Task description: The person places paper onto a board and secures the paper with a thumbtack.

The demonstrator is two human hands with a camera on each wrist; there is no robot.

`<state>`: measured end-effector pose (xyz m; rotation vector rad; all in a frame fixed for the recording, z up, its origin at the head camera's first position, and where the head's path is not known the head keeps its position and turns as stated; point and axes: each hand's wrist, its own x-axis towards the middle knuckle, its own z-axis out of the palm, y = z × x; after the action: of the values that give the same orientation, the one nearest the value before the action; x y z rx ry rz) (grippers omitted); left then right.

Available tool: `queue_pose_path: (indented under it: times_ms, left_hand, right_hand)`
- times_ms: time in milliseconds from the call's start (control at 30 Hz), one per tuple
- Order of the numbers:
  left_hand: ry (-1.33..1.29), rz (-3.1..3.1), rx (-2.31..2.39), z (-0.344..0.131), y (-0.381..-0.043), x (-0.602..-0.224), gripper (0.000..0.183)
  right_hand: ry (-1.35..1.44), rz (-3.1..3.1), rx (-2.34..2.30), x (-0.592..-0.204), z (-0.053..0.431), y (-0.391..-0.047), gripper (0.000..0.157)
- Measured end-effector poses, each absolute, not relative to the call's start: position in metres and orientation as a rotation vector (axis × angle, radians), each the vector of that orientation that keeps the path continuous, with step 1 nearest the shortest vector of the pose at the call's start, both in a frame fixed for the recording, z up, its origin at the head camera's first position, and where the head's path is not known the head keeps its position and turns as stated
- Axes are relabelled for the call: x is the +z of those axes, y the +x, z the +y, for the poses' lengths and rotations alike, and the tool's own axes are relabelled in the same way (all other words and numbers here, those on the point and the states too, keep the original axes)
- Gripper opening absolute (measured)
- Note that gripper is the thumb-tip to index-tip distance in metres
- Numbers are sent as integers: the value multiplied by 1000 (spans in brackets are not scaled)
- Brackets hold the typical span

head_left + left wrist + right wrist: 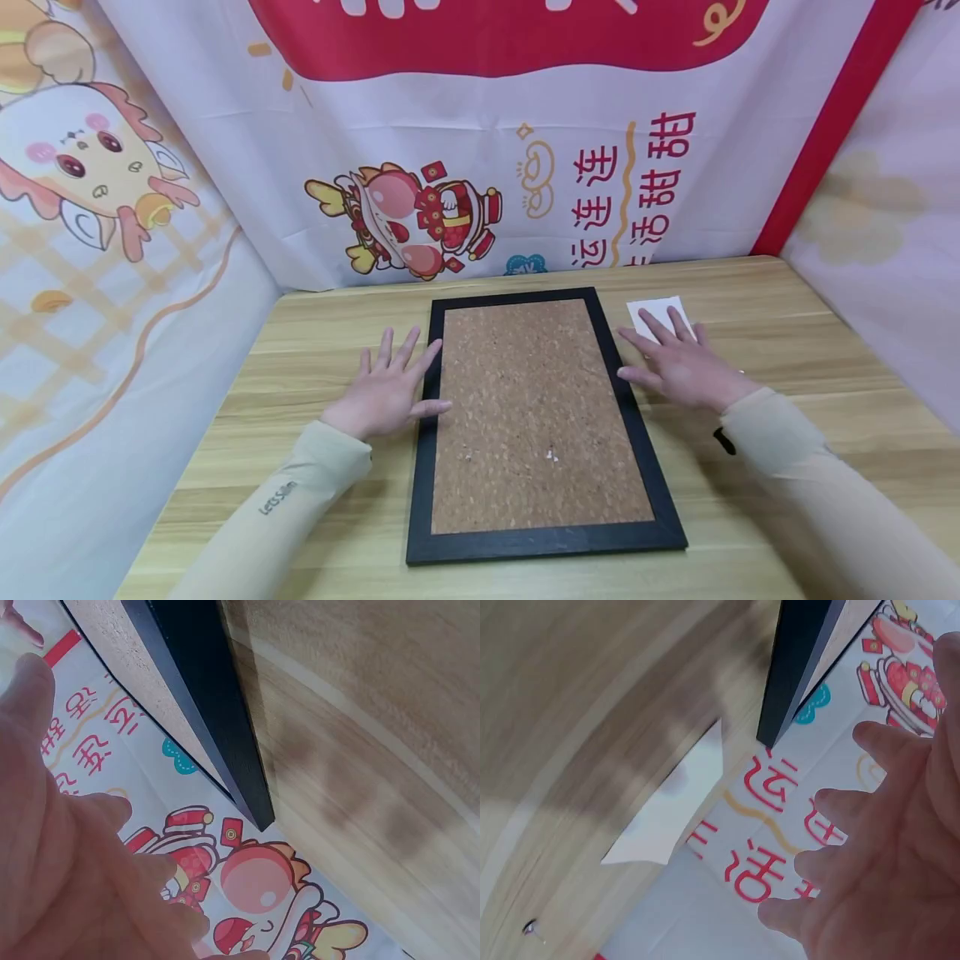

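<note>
A cork board (pixel 540 417) with a black frame (pixel 547 542) lies flat on the wooden table. Beside its left edge, my left hand (pixel 386 392) is held with fingers spread, the thumb overlapping the frame in the head view. My right hand (pixel 686 367) is spread at the board's right side, partly covering a white piece of paper (pixel 652 308). In the right wrist view that paper (pixel 671 806) lies on the table, apart from the fingertips (pixel 776 915). Both hands appear raised above the table and hold nothing. Small white marks (pixel 552 456) show on the lower cork.
A small pin-like metal piece (pixel 530 927) lies on the table near the paper. Behind the wooden table (pixel 300 350) hangs a white printed cloth (pixel 450 108) with red lettering. More printed cloth (pixel 90 292) borders the left side, and pale cloth (pixel 885 250) the right.
</note>
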<state>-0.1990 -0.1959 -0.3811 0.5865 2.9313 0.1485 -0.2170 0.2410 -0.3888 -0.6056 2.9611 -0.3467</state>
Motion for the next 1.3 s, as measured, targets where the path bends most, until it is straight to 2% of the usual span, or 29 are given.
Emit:
queue_pose_path:
  times_ms: [133,200,333,533,733,833,1067,1200,1300]
  left_hand:
    - [602,2870,316,-196,-200,-382,92]
    - [592,2828,457,-196,-201,-380,92]
    - [528,2807,672,-197,-201,-378,86]
    - [279,2800,638,-204,-200,-382,70]
    - [250,2710,574,-198,-199,-389,80]
    - [305,2689,594,-192,-199,-394,76]
    - [285,2660,664,-186,-200,-396,32]
    - [204,2605,729,-183,-198,-393,27]
    - [195,2586,761,-183,-198,-394,25]
  right_hand:
    - [-652,3076,-334,-385,253,-229,70]
    - [-651,3149,-362,-381,262,-239,60]
    - [-474,3140,-538,-372,286,-262,44]
    - [-234,2937,-627,-369,311,-291,43]
    - [-100,2832,-467,-378,318,-307,38]
    - [28,2766,-452,-384,313,-313,50]
    - [70,2766,-339,-394,292,-326,69]
    - [164,2743,-338,-400,286,-337,83]
    - [251,2693,-383,-404,283,-345,84]
